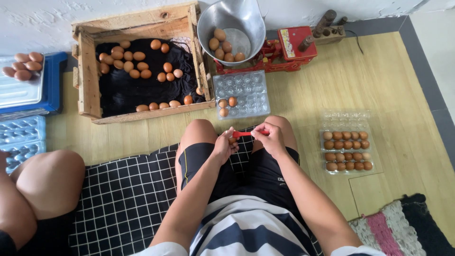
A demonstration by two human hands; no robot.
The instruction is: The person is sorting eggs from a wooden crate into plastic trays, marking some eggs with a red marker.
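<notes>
**Over the lap, an egg and a red tool**

Between the knees, above dark shorts and a black quilted mat with a white grid, the left hand point(224, 146) curls its fingers around a smooth brown egg point(232, 140), mostly hidden in the grip. The right hand point(271, 138) pinches a slim red tool point(242, 134), its tip touching the egg.

Just ahead on the pale wooden floor lies a clear moulded plastic tray point(246, 95), dimpled into cups, with three eggs at its near left corner. Behind it a rounded, shiny metal scale pan point(237, 21) cradles several eggs on a red scale point(294, 47). To the left, a rough plank crate point(87, 71) lined with crumpled black cloth holds many loose brown eggs. To the right, well apart from the hands, a clear lidded carton point(347, 116) shows neat rows of eggs. At far left sit blue trays point(21, 130) and another person's bare knee point(50, 178). A woven rug point(403, 225) edges the lower right.
</notes>
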